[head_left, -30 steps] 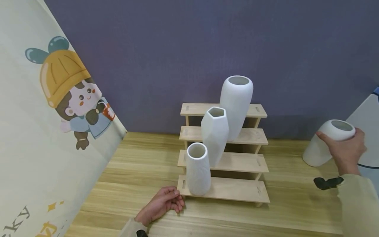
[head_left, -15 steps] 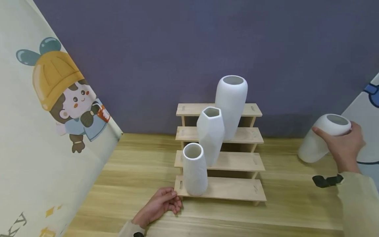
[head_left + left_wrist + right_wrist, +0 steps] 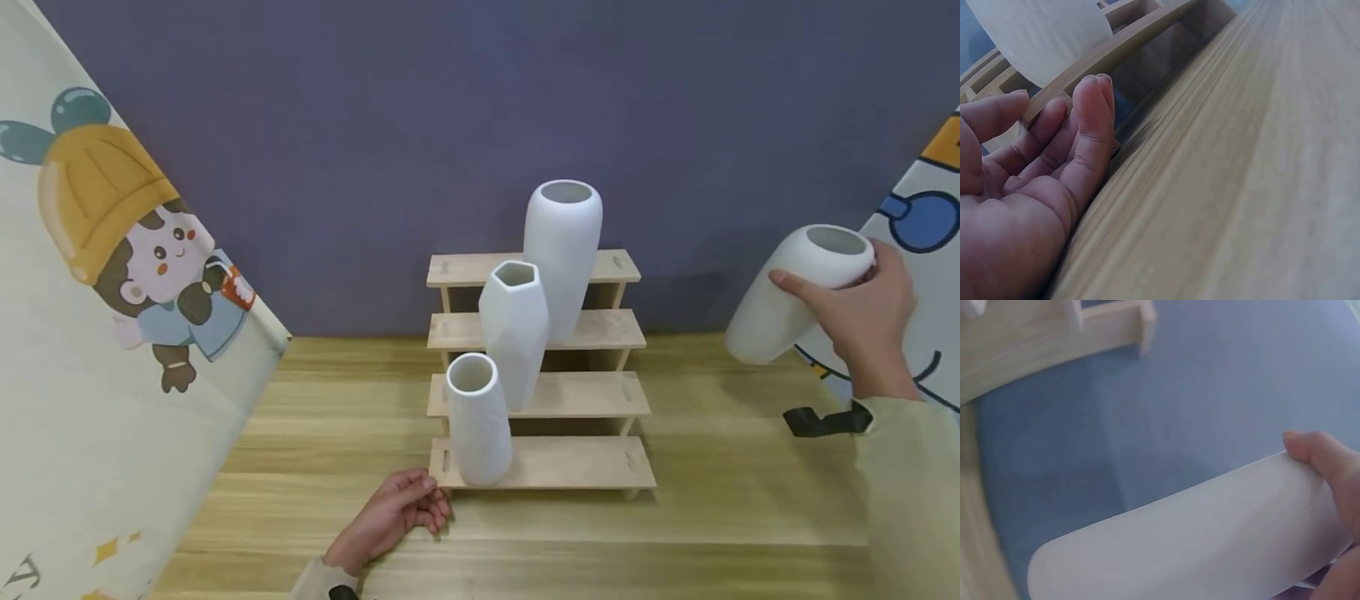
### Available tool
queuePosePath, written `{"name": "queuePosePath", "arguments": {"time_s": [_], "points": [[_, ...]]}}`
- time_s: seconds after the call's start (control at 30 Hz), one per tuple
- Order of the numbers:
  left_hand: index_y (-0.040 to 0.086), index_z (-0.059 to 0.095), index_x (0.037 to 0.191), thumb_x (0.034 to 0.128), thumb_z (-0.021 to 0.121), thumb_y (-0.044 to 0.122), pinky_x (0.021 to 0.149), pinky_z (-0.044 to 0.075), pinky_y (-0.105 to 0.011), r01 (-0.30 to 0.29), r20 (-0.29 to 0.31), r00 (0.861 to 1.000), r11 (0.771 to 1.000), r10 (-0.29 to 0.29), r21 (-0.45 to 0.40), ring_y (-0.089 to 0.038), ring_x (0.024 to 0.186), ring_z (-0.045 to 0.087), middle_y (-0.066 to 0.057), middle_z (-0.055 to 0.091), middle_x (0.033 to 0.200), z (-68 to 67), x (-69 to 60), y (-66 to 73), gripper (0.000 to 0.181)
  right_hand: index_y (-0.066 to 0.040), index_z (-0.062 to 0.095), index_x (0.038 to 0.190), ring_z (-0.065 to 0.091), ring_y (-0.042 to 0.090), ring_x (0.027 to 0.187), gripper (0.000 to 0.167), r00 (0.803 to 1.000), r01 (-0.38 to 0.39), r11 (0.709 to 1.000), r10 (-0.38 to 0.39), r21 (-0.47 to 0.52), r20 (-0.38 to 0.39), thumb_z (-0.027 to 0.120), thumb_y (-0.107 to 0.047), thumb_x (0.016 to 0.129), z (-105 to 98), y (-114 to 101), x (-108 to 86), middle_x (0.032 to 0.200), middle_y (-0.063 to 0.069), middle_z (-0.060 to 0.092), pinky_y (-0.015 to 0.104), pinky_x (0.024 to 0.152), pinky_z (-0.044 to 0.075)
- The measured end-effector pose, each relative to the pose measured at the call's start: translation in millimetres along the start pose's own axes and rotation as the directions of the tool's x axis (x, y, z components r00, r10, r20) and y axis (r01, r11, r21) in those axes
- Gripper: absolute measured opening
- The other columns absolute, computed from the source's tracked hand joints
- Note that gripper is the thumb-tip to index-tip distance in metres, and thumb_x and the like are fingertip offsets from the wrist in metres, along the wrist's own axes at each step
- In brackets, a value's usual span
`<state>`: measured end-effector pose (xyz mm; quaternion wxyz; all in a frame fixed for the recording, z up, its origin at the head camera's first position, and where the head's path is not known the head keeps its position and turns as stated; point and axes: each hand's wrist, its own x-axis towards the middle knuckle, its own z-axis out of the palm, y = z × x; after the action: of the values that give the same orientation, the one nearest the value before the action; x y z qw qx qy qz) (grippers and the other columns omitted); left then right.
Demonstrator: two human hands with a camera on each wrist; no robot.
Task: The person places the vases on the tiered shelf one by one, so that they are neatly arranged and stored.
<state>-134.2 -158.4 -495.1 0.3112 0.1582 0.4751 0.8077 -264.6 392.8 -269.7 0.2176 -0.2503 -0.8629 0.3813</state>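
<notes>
My right hand (image 3: 862, 312) grips a smooth white vase (image 3: 780, 304) near its mouth, thumb on the near side. The vase tilts, its base raised off the table at the right. In the right wrist view the vase (image 3: 1191, 537) lies slantwise under my thumb. My left hand (image 3: 393, 510) pinches the front left corner of a stepped wooden shelf (image 3: 577, 462); the left wrist view has the thumb above the board (image 3: 1104, 59) and fingers below it. On the steps stand a small textured vase (image 3: 480, 429), a faceted vase (image 3: 513, 333) and a tall smooth vase (image 3: 562, 250).
The shelf stands on a wood-grain table (image 3: 337, 417) close to a dark blue back wall (image 3: 337, 167). A pale panel with a cartoon figure (image 3: 172, 258) rises at the left. Another printed panel (image 3: 922, 292) is behind my right hand.
My right hand has lifted the smooth vase off the table, moving it up and slightly left, and it tilts more. My left hand stays at the shelf corner. The head view has shifted slightly.
</notes>
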Motion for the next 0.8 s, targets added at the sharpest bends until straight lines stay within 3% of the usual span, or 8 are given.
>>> {"name": "queuePosePath", "arguments": {"time_s": [0.07,0.3,0.4,0.5,0.67,0.8], "points": [[0.01,0.061,0.103,0.1092,0.034,0.012,0.073,0.059,-0.021,-0.005,-0.005,1.0,1.0,0.005,0.006,-0.007,0.085,0.07,0.002,0.074,0.097,-0.1,0.0,0.3,0.028,-0.038,0.029,0.152,0.042,-0.002,0.117,0.088,1.0,0.03,1.0,-0.03,-0.004,-0.003,0.077,-0.055,0.079,-3,-10,-2.2,0.141,-0.023,0.04,0.036,0.106,0.047],[0.009,0.06,0.102,0.1089,0.035,0.012,0.073,0.059,-0.021,-0.003,-0.01,1.0,1.0,0.004,0.014,-0.007,0.084,0.07,0.001,0.074,0.096,-0.9,0.7,-0.9,0.027,-0.035,0.038,0.149,0.044,-0.006,0.109,0.084,0.991,0.13,0.99,-0.128,0.059,-0.034,0.082,-0.044,0.078,-15,-41,-6.2,0.128,-0.028,0.044,0.033,0.11,0.047],[0.009,0.06,0.102,0.109,0.034,0.012,0.073,0.06,-0.022,-0.012,-0.016,1.0,1.0,0.012,0.018,-0.007,0.084,0.07,0.001,0.074,0.096,-0.9,4.6,-2.6,0.026,-0.033,0.045,0.144,0.046,-0.009,0.097,0.08,0.983,0.183,0.977,-0.182,0.112,-0.021,0.086,-0.035,0.076,-17,-53,-0.2,0.115,-0.031,0.046,0.017,0.09,0.049],[0.009,0.06,0.102,0.109,0.034,0.012,0.073,0.06,-0.021,-0.015,-0.026,1.0,1.0,0.015,0.024,-0.007,0.084,0.07,0.001,0.074,0.096,-0.8,9.3,-2.9,0.027,-0.03,0.049,0.141,0.045,-0.01,0.088,0.078,0.974,0.223,0.961,-0.225,0.165,-0.007,0.088,-0.028,0.074,-19,-64,6.2,0.104,-0.031,0.045,0.006,0.068,0.037],[0.009,0.06,0.101,0.1085,0.035,0.012,0.073,0.06,-0.021,-0.019,-0.057,0.998,1.0,0.02,0.025,-0.007,0.083,0.07,0.001,0.073,0.094,-0.3,16.5,-2.8,0.026,-0.028,0.05,0.138,0.047,-0.008,0.084,0.076,0.963,0.252,0.938,-0.268,0.236,0.036,0.088,-0.02,0.073,-19,-82,14.2,0.101,-0.029,0.047,0.002,0.061,0.036],[0.009,0.061,0.1,0.1083,0.035,0.011,0.072,0.06,-0.021,-0.023,-0.076,0.997,0.999,0.025,0.022,-0.007,0.082,0.07,0.002,0.073,0.094,-0.4,20.5,-3.3,0.027,-0.028,0.046,0.141,0.047,-0.005,0.084,0.078,0.959,0.223,0.94,-0.259,0.258,0.112,0.087,-0.019,0.075,-18,-93,18.5,0.101,-0.026,0.048,0.004,0.057,0.037]]}}
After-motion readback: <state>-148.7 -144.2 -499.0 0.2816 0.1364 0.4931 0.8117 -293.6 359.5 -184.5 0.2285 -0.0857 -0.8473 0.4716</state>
